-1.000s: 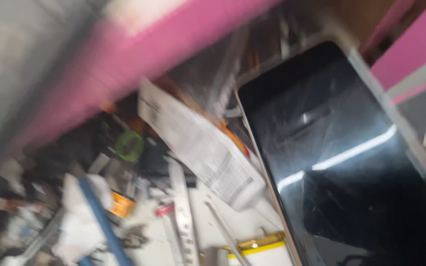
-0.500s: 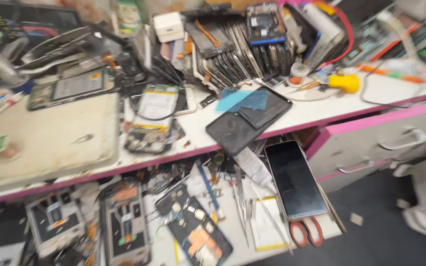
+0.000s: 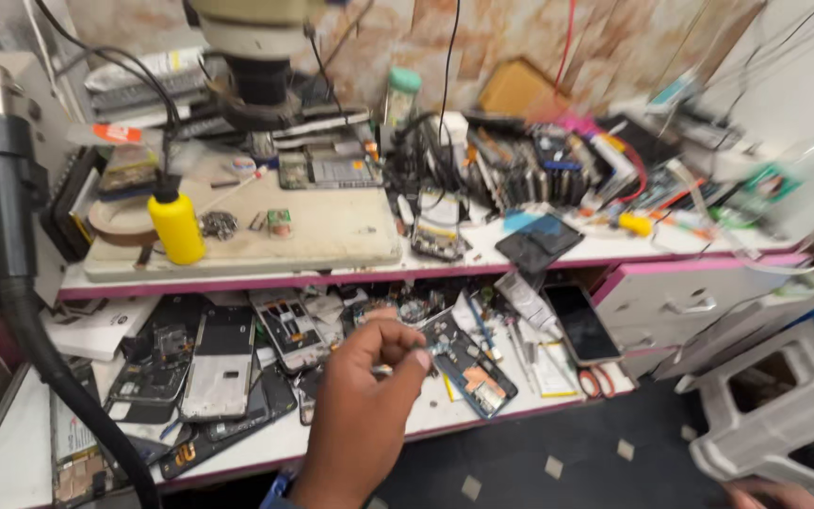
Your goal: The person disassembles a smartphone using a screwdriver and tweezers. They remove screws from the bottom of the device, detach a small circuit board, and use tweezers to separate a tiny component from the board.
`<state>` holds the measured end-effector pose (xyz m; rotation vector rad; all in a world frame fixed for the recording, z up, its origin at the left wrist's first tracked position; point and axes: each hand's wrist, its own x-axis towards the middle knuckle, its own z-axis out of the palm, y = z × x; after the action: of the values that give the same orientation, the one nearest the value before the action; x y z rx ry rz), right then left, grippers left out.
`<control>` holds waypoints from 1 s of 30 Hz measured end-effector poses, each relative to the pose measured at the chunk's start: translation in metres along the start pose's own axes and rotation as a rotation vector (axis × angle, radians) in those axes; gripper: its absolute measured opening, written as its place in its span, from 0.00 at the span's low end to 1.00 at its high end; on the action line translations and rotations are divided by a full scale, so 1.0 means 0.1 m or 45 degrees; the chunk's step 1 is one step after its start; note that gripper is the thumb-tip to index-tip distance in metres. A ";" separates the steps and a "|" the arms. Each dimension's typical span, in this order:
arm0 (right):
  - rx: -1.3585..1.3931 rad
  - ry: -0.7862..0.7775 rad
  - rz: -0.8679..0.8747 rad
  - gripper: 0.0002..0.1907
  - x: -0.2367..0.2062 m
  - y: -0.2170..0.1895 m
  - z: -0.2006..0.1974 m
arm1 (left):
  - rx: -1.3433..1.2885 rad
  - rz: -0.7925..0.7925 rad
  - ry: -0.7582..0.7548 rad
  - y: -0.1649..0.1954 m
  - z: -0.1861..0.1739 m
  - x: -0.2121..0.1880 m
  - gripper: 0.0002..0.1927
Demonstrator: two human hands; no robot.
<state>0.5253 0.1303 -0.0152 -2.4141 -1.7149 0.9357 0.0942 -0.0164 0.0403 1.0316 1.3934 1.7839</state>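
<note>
The lower right corner is blurred, and only the edge of the right hand [image 3: 767, 492] is seen there beside a white plastic stool [image 3: 774, 405]; how its fingers are set cannot be told. The left hand [image 3: 362, 401] is raised over the pulled-out white drawer shelf [image 3: 11, 452], its fingers [image 3: 414, 356] pinched together on a small metal part [image 3: 383, 370] too tiny to identify. Just beyond the fingertips lies an opened phone with orange and blue innards [image 3: 468, 366]. A yellow plastic bottle [image 3: 177, 226] stands on the pink-edged worktop [image 3: 332, 281].
</note>
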 end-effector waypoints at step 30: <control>1.330 -0.487 -0.479 0.16 -0.14 -1.23 1.34 | -0.503 -0.556 -0.066 -0.74 0.19 0.09 0.09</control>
<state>0.3527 0.1251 -0.0736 -1.2576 -1.1709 1.7077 0.1081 0.0168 -0.0271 0.5139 1.0719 1.5991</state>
